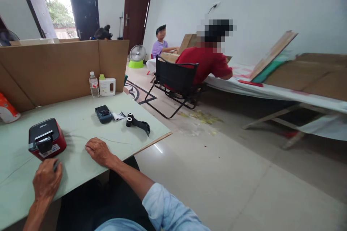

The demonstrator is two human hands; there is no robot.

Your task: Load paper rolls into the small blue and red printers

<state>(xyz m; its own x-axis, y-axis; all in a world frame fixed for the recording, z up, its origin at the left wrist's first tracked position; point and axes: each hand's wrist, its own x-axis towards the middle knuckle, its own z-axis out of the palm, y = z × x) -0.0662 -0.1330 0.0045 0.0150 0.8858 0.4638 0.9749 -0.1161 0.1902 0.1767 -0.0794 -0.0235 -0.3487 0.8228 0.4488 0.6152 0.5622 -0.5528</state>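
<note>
My left hand [46, 180] rests on the pale green table [81, 126] near its front edge, fingers curled around a small dark object I cannot name. Just beyond it stands a red and black label printer [46, 143]. My right hand [98, 150] lies on the tabletop to the right of the printer, fingers bent and close together, nothing visible in it. Farther back lie a dark blue device [103, 113], a scrap of printed paper [119, 116] and a black roll holder [137, 122].
A water bottle [94, 84] and a white jug [107, 86] stand against a cardboard screen [62, 68]. A person in red sits in a black folding chair [175, 81] at a long covered table [271, 92]. Another person sits farther back. A fan [137, 56] stands on the tiled floor.
</note>
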